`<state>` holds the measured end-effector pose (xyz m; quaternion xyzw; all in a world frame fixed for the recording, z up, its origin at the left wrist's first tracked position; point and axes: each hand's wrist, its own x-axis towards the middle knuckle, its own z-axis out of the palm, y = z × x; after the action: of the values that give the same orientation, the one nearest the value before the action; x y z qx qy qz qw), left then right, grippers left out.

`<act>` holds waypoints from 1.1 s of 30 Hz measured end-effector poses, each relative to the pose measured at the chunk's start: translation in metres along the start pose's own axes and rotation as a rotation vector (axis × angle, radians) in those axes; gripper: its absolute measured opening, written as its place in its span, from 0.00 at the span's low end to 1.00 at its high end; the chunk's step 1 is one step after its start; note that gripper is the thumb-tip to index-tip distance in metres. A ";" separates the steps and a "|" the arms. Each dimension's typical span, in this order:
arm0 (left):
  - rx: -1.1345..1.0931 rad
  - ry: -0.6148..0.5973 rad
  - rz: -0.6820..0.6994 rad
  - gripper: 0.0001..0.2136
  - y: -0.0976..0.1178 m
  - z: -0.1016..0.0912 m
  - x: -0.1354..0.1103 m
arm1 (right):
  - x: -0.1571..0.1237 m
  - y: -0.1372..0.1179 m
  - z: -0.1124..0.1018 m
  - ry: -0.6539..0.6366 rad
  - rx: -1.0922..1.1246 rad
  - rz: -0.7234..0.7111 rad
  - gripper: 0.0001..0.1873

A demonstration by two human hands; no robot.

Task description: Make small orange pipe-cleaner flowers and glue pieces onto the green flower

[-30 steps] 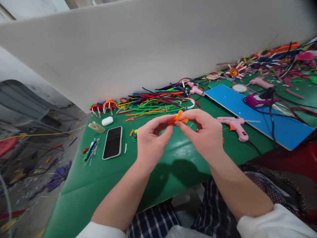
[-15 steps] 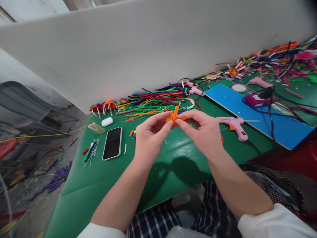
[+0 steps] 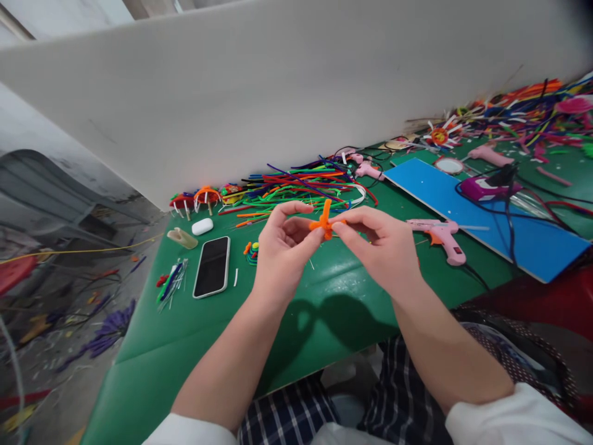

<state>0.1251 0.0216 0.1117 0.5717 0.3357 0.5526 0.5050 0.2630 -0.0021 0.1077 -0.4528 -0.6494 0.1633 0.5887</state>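
Observation:
An orange pipe-cleaner piece [image 3: 327, 216] with several short arms is held up above the table, one arm pointing upward. My left hand [image 3: 285, 253] pinches its left side between thumb and a bent finger, while the index finger is lifted off it. On the other side, my right hand [image 3: 382, 247] grips it between thumb and index finger. Behind the hands lies a pile of coloured pipe cleaners [image 3: 296, 185]. A small multicoloured pipe-cleaner piece [image 3: 252, 252] rests just left of my left hand.
The green table [image 3: 185, 358] carries a phone [image 3: 212, 267], a white earphone case [image 3: 202, 227] and mushroom-like pipe-cleaner pieces [image 3: 207, 196] on the left. To the right are a pink glue gun [image 3: 442, 236] with its cord, a blue board [image 3: 482, 216] and a purple-and-white tool [image 3: 484, 188].
My left index finger has lifted away from the orange piece. The piece has turned slightly in my fingers, and the view has shifted a little.

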 end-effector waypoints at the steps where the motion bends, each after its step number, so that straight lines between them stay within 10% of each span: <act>1: -0.011 0.016 -0.010 0.14 0.000 0.000 0.001 | 0.000 0.001 -0.001 0.006 0.024 0.024 0.05; 16: -0.148 -0.143 -0.190 0.03 -0.002 -0.008 0.008 | 0.008 0.013 -0.015 -0.127 -0.180 -0.275 0.09; 28: 0.339 -0.070 0.009 0.06 -0.002 -0.014 0.009 | 0.011 0.022 -0.002 -0.280 0.514 0.497 0.11; 33: 0.317 -0.082 -0.062 0.08 -0.001 -0.015 0.010 | 0.010 0.020 0.002 -0.161 0.422 0.401 0.12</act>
<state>0.1127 0.0347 0.1117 0.6556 0.4153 0.4532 0.4385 0.2699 0.0167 0.0982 -0.4253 -0.5433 0.4432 0.5723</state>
